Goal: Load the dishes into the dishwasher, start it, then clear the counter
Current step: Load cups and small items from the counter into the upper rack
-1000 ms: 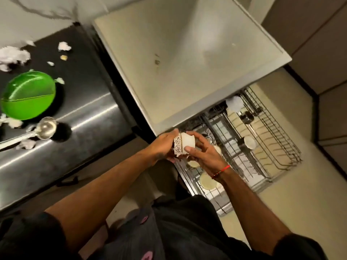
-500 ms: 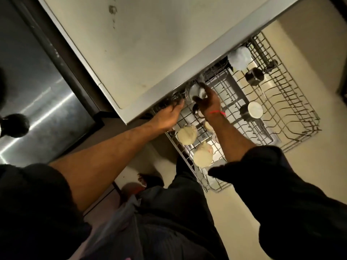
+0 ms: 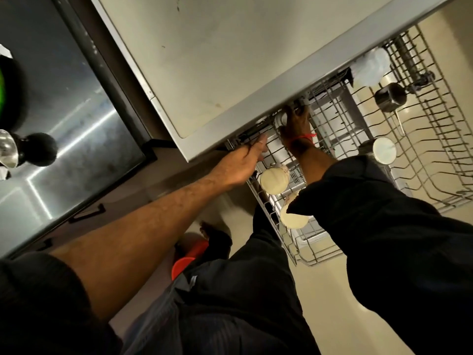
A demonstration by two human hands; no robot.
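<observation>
Dim kitchen light falls on a steel counter (image 3: 76, 119) at the left, where a green dish (image 3: 2, 80) and a ladle (image 3: 9, 152) sit at the frame's edge, both not yet loaded. Right of it, a pale countertop (image 3: 230, 60) overhangs the pulled-out dishwasher rack (image 3: 435, 139).

At the rack's far-left corner, just under that overhang, the left hand (image 3: 245, 162) lies with fingers straight and relaxed against the rack's edge, holding nothing. Beside it the right hand (image 3: 297, 129), a red thread at its wrist, reaches deeper with fingers curled round a small white cup (image 3: 281, 119); most of the cup is hidden, so how firm the hold is I cannot tell.

Nearer, two cream cups (image 3: 273, 180) rest upside down on the tines. Farther right stand a steel cup (image 3: 390, 97), a white-bottomed cup (image 3: 384, 149) and a clear plastic item (image 3: 371, 65).

The likely trouble lies in that cramped corner: the overhang hides the placement, so the cup could be set off the tines and tip, or strike the counter's edge. The right sleeve (image 3: 358, 201) hangs over the nearer cream cup and might knock it over when the arm withdraws.
</observation>
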